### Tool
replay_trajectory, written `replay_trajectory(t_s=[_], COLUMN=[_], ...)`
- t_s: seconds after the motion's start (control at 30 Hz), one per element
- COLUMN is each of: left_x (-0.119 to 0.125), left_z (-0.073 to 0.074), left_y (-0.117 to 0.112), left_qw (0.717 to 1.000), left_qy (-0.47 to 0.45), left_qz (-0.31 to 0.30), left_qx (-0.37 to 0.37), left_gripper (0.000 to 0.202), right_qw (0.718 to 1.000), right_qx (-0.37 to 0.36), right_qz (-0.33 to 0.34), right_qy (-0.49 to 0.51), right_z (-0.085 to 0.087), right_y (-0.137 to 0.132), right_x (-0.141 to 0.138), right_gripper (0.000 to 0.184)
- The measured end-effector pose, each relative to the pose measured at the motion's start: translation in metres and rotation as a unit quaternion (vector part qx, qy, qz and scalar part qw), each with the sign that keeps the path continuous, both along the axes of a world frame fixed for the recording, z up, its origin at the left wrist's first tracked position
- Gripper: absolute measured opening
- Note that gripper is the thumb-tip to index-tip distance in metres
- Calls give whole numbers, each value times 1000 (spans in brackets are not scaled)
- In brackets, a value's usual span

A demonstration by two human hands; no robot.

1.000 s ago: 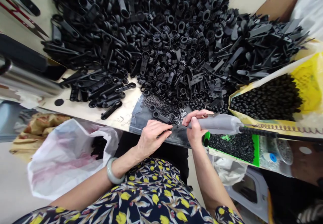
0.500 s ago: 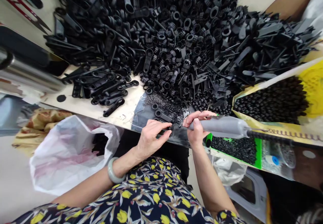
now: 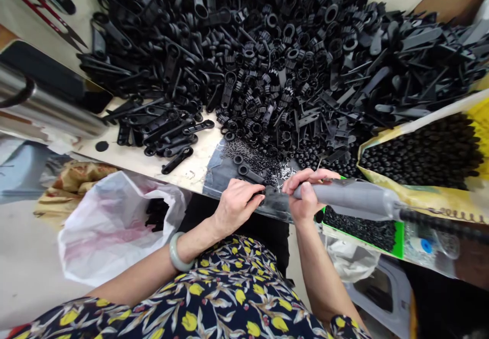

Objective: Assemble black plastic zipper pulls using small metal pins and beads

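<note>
My left hand (image 3: 237, 204) is at the front edge of the table, thumb and forefinger pinched on a small black plastic part (image 3: 263, 194) that the fingers mostly hide. My right hand (image 3: 305, 196) is wrapped round a grey electric screwdriver (image 3: 349, 199), which lies nearly level, its front end toward the left hand. Fingers cover that front end, so its bit cannot be made out. Just beyond both hands, small silver screws (image 3: 284, 172) lie heaped on a dark mat (image 3: 216, 173). A black lever-shaped piece (image 3: 250, 175) with round ends rests beside the left fingertips.
A big heap of black plastic parts (image 3: 267, 58) covers the back of the table. Black handles (image 3: 178, 159) lie at left, near a steel flask (image 3: 57, 104). Right are an open bag of black pieces (image 3: 420, 150) and a green tray (image 3: 399, 239). A white bag (image 3: 99, 232) stands below left.
The left thumb and forefinger have come closer together on the black part. The right hand and screwdriver have shifted slightly away to the right. The whole view has moved a little.
</note>
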State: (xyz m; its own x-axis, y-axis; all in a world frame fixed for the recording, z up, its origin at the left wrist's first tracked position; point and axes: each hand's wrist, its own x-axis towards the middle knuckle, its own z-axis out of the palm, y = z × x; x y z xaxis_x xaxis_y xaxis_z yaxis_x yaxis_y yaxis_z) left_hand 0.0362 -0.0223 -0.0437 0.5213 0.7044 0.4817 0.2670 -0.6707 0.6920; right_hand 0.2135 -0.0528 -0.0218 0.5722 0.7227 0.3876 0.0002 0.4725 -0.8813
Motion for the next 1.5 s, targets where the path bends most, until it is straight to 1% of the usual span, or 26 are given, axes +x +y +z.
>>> replay_trajectory(t_s=[0.17, 0.3, 0.4, 0.53, 0.67, 0.77, 0.9, 1.03, 1.13, 1.3, 1.43, 1.5], left_x=[6, 7, 6, 5, 5, 5, 6, 6, 6, 5, 5, 5], left_z=[-1, -1, -2, -4, -1, 2, -1, -6, -4, -2, -4, -5], left_y=[1, 1, 1, 2, 5, 7, 7, 5, 5, 5, 4, 4], left_qw=[998, 997, 997, 999, 997, 996, 995, 997, 998, 997, 997, 997], left_qy=[23, 54, 61, 48, 66, 80, 80, 63, 62, 66, 64, 62], left_qz=[-5, -10, -10, -18, -25, -26, -26, -20, -15, -8, -7, -6], left_qx=[54, 57, 46, 15, -16, -41, -57, -40, -27, -34, -33, -34], left_gripper=[11, 10, 10, 10, 9, 10, 14, 16, 14, 14, 15, 15], right_qw=[1000, 1000, 1000, 1000, 999, 998, 998, 999, 998, 998, 998, 998], right_qx=[-9, -18, 0, 27, 30, 45, 51, 40, 51, 55, 44, 44], right_qz=[2, -3, 3, 3, 15, 33, 43, 28, 27, 34, 28, 3], right_qy=[-10, -10, 3, 10, 20, 13, 3, -3, -12, -20, -28, -46], right_z=[-4, -2, 1, 12, 23, 27, 25, 23, 22, 19, 15, 12], right_y=[-2, -4, -2, 2, 4, 6, 7, 11, 14, 14, 5, -1], right_x=[2, 2, 1, -2, -9, -15, -22, -26, -29, -34, -27, -16], right_gripper=[26, 27, 26, 27, 26, 26, 27, 27, 25, 25, 25, 25])
